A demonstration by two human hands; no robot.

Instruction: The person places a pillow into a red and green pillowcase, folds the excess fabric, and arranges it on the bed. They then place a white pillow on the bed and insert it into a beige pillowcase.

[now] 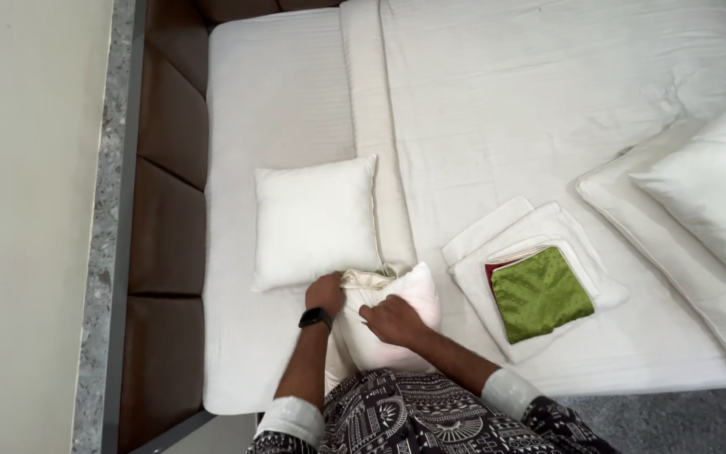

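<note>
My left hand (324, 294) is clenched on the cream cover's (369, 280) open edge while my right hand (392, 320) presses flat, ungripped, on the small pillow (397, 324) at the bed's (287, 92) near edge. I'd judge it best to hold the mouth taut and feed corners in evenly.

Bright, even indoor light with only soft shadows; the white bed (497, 101) is nearly washed out at upper right. Focus is sharp, edges slightly bowed by wide-angle distortion.
</note>
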